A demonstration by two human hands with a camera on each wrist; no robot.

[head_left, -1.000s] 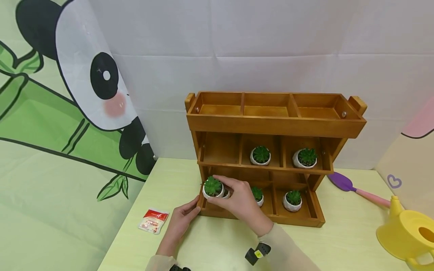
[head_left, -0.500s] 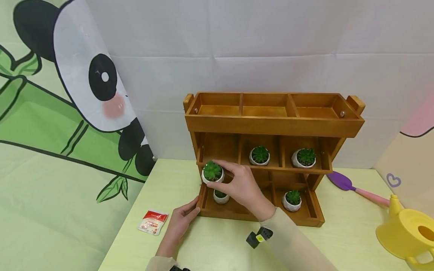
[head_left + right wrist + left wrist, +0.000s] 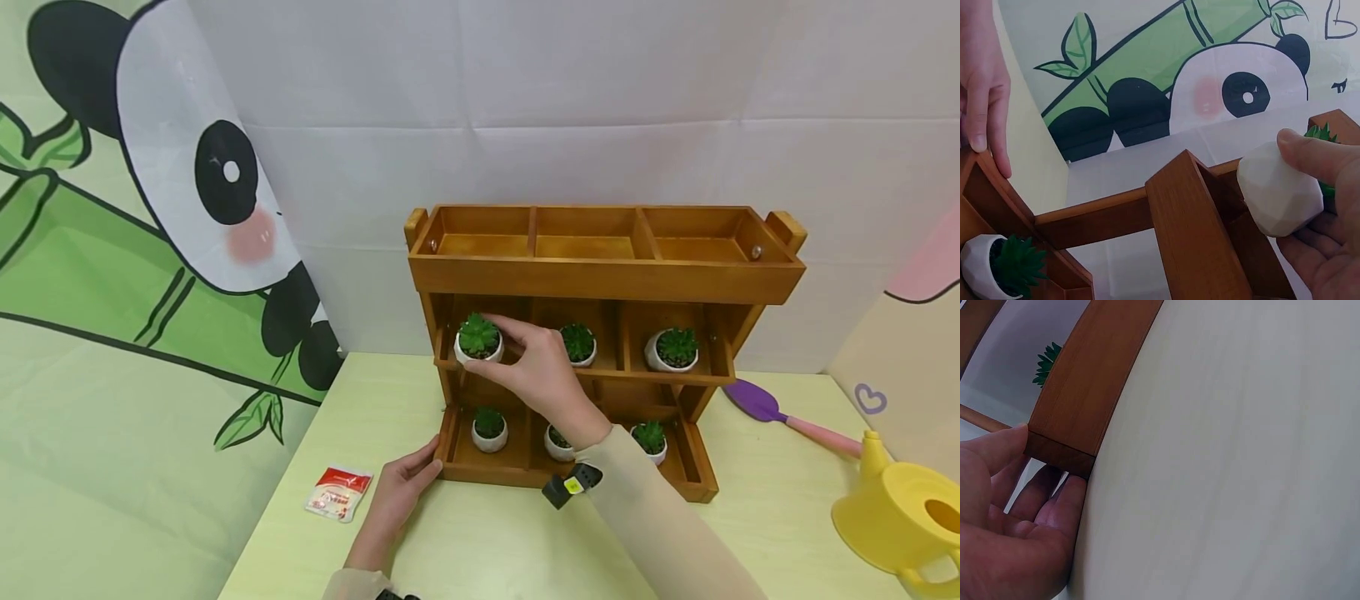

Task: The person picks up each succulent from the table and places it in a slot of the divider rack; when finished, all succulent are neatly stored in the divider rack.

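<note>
My right hand (image 3: 542, 367) pinches a small potted succulent (image 3: 478, 335) between thumb and fingers. Its white faceted pot (image 3: 1279, 187) shows clearly in the right wrist view. The plant is upright at the left compartment of the middle tier of a brown wooden shelf (image 3: 607, 279); whether the pot touches the tier floor I cannot tell. My left hand (image 3: 401, 492) holds the lower left front corner of the shelf, and in the left wrist view its thumb and fingers (image 3: 1063, 515) lie at the wooden corner (image 3: 1060, 453). Below the held plant, another potted succulent (image 3: 489, 429) sits in the bottom tier.
Two potted succulents (image 3: 672, 349) stand in the middle tier's other compartments. More pots (image 3: 558, 443) sit in the bottom tier, partly behind my right arm. A red-and-white packet (image 3: 339, 493) lies left, a purple-and-pink toy shovel (image 3: 787, 419) and yellow watering can (image 3: 900, 517) right.
My right hand has raised the potted succulent from in front of the bottom tier to the middle tier's left compartment. My left hand has stayed at the shelf corner.
</note>
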